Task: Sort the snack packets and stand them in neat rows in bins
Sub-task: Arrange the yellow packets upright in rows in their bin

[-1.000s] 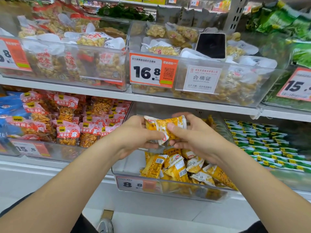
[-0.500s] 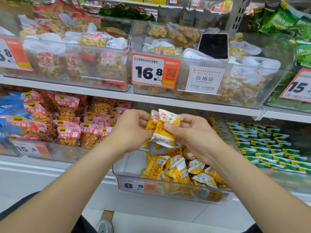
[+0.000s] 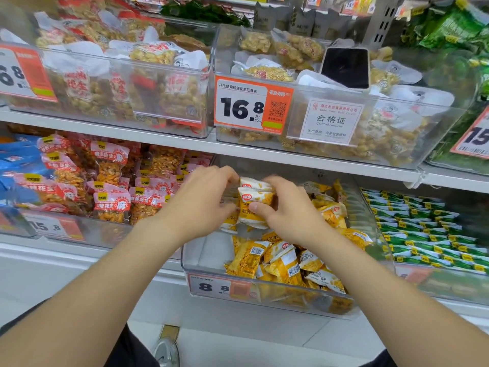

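A small stack of yellow-and-white snack packets [image 3: 254, 205] stands upright between both hands, above the rear left part of a clear plastic bin [image 3: 264, 280] on the lower shelf. My left hand [image 3: 201, 200] grips the stack from the left. From the right, my right hand [image 3: 288, 207] pinches it with the thumb on the front packet. More yellow packets [image 3: 283, 260] lie jumbled in the middle and right of the bin. The bin's left front corner shows bare white floor.
Left of it a bin holds red-labelled peanut packets [image 3: 111, 186]; to the right, green packets [image 3: 423, 229] stand in rows. On the upper shelf are bins of peanut bags [image 3: 267, 72] with a black phone [image 3: 345, 67] lying on top. The shelf edge [image 3: 291, 160] runs just above my hands.
Both hands have carried the packets from in front of the bin forward and down into its rear left part. The packets were turned from lying sideways to standing upright.
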### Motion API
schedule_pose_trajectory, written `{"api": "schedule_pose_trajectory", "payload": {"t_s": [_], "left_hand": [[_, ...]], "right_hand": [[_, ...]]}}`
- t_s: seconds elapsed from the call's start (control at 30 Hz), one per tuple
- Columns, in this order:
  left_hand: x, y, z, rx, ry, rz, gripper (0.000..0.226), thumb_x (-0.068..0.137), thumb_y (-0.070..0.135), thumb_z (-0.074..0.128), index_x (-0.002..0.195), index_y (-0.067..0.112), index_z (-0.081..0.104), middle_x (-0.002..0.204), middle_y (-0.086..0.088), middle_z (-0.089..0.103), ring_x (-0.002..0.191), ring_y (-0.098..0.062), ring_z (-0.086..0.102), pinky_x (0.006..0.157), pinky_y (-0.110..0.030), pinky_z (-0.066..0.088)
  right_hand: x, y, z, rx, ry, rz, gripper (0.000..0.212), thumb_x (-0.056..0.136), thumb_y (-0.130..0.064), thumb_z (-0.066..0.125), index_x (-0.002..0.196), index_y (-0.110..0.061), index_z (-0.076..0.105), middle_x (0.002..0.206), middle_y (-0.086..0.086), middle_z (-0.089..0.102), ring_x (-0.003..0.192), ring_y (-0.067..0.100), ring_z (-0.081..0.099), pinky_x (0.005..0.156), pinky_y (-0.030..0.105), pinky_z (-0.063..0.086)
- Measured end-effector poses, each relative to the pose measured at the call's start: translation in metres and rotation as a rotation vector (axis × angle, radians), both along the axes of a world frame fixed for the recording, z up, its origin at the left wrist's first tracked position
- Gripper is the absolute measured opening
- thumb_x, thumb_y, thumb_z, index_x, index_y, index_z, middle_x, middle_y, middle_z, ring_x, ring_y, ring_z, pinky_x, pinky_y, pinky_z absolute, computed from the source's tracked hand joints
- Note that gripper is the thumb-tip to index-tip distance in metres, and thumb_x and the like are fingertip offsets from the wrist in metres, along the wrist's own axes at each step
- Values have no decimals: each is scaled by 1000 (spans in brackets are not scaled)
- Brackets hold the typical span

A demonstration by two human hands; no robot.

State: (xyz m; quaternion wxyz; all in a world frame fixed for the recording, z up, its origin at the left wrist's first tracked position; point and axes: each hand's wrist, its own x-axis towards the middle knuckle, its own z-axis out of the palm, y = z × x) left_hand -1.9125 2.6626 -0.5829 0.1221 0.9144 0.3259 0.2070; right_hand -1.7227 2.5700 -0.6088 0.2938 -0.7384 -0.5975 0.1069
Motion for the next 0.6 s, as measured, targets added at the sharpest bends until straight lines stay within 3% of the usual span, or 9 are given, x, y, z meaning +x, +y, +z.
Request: {"api": "schedule_pose_trajectory", "payload": {"t_s": [0.1,0.2,0.4,0.5,0.6], "left_hand": [[-4,11,-5,60,111,92,44,92,8,62,133,24,62,115,-5,55,116,-31,46,101,-45,46],[-6,15,-7,46,204,119,40,88,3,55,124,14,66,119,-13,52,118,-34,41,101,-49,45],[-9,23,-8,48,217,105,47,85,-6,55,123,17,69,110,-7,48,115,-29,38,97,-44,47],[-10,27,-9,43,219,71,51,86,-7,54,125,22,70,104,-1,38,116,-28,38,98,-40,44],[-9,33,-12,45,218,46,50,84,-4,56,118,29,72,102,1,43,114,-30,42,102,-42,43]], "right_hand": [[-14,12,-6,-36,-46,-5,55,100,-41,68,149,-24,49,130,3,68,122,29,58,92,38,49],[-25,32,-18,-76,-47,75,54,102,-41,66,150,-23,49,135,5,67,123,34,59,89,33,40],[-32,63,-32,-455,-125,160,69,94,-53,72,151,-18,55,140,12,65,131,37,57,107,45,49],[-29,71,-27,-510,-65,143,63,89,-49,80,138,-14,64,112,7,73,101,29,71,94,46,59],[-30,79,-33,-469,-67,52,71,83,-49,86,140,-15,60,128,4,68,115,27,67,97,42,57]]}}
